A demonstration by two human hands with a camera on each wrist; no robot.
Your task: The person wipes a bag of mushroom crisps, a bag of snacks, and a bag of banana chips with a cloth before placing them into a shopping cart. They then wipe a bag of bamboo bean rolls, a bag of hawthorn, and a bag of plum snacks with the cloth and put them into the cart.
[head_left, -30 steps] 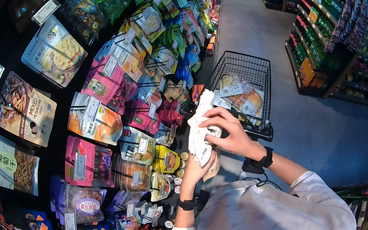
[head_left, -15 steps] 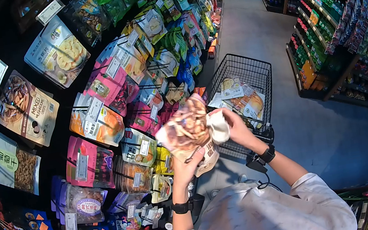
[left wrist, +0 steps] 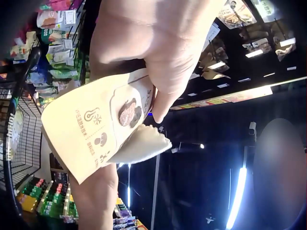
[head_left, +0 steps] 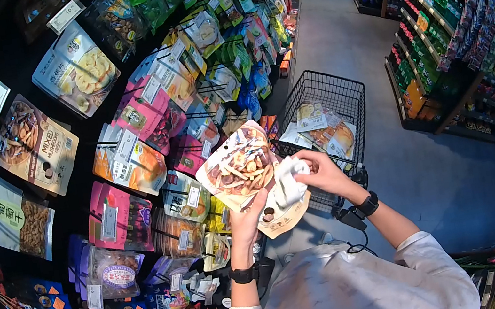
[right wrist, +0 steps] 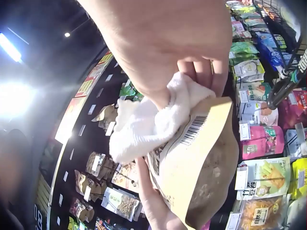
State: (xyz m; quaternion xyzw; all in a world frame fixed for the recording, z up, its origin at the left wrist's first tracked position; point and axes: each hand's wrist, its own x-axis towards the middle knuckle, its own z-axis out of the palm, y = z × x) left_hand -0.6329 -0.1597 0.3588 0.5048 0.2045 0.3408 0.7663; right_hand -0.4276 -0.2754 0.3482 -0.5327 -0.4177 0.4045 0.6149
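A beige snack pouch with a window showing mixed chips is held up in front of the hanging display. My left hand grips its lower edge from below; in the left wrist view the pouch sits between thumb and fingers. My right hand grips a white cloth and presses it against the pouch's lower right part. The right wrist view shows the cloth bunched under the fingers on the pouch by its barcode.
A wall of hanging snack bags fills the left. A black wire shopping cart with several packets stands just ahead on the grey aisle floor. Drink shelves line the right side.
One second ago the cloth covered the pouch. The pouch has since turned so its printed front faces up, and the right hand with the cloth has moved down to its lower right.
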